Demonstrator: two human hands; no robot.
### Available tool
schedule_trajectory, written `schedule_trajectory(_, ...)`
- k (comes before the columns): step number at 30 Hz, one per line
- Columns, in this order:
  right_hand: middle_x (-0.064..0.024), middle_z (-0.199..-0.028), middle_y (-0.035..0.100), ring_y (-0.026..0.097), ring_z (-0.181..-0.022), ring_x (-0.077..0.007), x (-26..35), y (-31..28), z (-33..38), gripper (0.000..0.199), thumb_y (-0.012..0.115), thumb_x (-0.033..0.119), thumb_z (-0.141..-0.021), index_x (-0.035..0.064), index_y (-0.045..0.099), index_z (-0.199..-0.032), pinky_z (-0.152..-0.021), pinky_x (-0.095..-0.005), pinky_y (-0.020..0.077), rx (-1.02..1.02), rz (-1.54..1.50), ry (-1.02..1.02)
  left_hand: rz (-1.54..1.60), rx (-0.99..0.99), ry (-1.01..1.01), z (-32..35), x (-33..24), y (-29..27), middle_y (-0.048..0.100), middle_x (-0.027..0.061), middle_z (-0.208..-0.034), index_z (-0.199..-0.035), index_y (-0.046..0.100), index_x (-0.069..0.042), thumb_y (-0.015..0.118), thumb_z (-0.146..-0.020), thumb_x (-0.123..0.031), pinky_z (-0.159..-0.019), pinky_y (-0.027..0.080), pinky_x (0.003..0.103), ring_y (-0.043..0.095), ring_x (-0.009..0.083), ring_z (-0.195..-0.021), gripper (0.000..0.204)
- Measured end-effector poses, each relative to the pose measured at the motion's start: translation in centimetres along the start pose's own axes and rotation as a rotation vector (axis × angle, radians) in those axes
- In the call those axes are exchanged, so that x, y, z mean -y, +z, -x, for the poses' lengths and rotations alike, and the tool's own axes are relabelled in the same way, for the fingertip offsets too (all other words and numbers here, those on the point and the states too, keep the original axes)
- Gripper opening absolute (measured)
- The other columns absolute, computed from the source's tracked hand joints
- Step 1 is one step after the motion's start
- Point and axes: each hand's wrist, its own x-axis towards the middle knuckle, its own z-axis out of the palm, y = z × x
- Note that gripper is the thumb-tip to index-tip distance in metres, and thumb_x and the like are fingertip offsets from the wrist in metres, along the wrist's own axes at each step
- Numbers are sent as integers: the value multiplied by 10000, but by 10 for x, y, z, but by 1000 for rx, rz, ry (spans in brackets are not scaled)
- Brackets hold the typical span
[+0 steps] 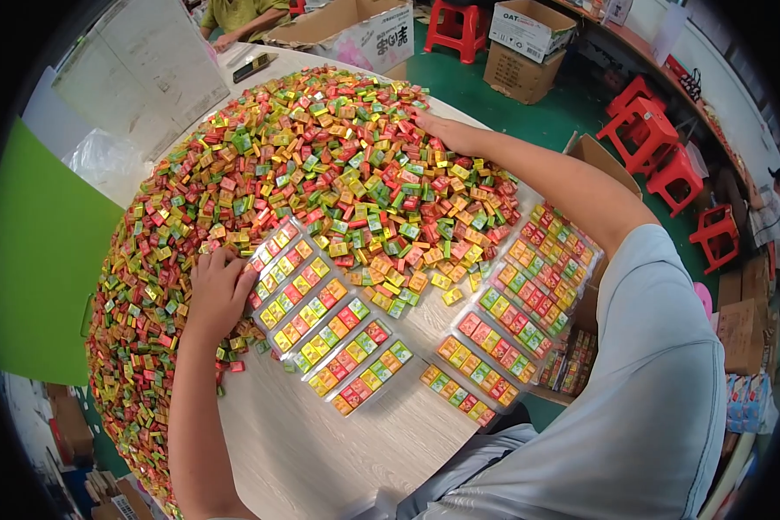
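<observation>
Where the round wooden surface (338, 451) curves toward the person, a bare patch stays open between the trays and the near edge; the rest is covered by a candy pile (321, 165) running to the left and far edges. Left hand (219, 290) lies palm down at the pile's near-left side, fingers (225, 257) curled loosely over small candies, touching them; whether any is pinched, cannot tell. Its thumb side sits just beside the left tray group (325, 325). Right hand (446, 132) rests flat on the pile's far-right slope, fingers spread and sunk among the candies, nothing visibly gripped; the forearm crosses above the right tray group (516, 308).

Candies: small square wrapped pieces in red, green, yellow, orange, too many to count. Left tray group: about six clear strips side by side, slanted, each filled with a row of coloured squares. Right tray group: about five or six such strips, reaching the right edge of the surface and partly overhanging it.

Green board (43, 277) stands against the left edge. Clear plastic bag (104, 160) lies at the far left. White carton (355, 30) with printed side sits beyond the far edge; two brown boxes (529, 48) stand on the green floor (555, 117), one with a white top. Red stools (659, 147): about five in view, right and far. Another person's arm (243, 22) shows at the top.
</observation>
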Motion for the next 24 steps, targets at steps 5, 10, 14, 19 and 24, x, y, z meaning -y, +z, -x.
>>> schedule_trajectory(5,-203,-1721,139,134,-1599,-280,6,3,7,846,277,605,-1095,-16,100,-1643,-1281,-351,130,-33,-57,39,-2,-5,23,-1,-3,-3,583,92,-1129,-1111,716,-34,534,-1029,-282,-988,380,437,493,306,-1076,319)
schedule_trajectory(10,-199,-1716,165,161,-1594,-283,22,12,4,821,270,595,-1100,-18,161,-1635,-1281,-348,146,-56,-119,9,-31,20,-1,4,0,-3,582,92,-1145,-1106,706,-33,531,-1033,-291,-996,378,439,494,308,-1087,321)
schedule_trajectory(14,-147,-1709,230,219,-1579,-266,23,-10,10,745,228,570,-1115,33,260,-1631,-1278,-358,178,-53,26,21,-28,14,9,1,-2,-1,581,86,-1156,-1093,697,-34,529,-1037,-301,-994,377,443,495,309,-1091,320)
schedule_trajectory(19,-191,-1486,505,461,-1400,-308,28,-56,33,603,350,505,-1110,36,537,-1440,-1195,-392,327,-53,204,33,-33,18,5,2,-1,-2,584,80,-1152,-1082,705,-39,540,-1027,-318,-994,373,442,499,305,-1097,328)
schedule_trajectory(24,-190,-1311,587,544,-1263,-328,11,-85,85,510,427,461,-1086,23,608,-1277,-1081,-427,413,56,512,321,-21,-5,12,1,6,2,586,79,-1144,-1061,709,-44,552,-1018,-334,-998,368,444,503,307,-1109,332)
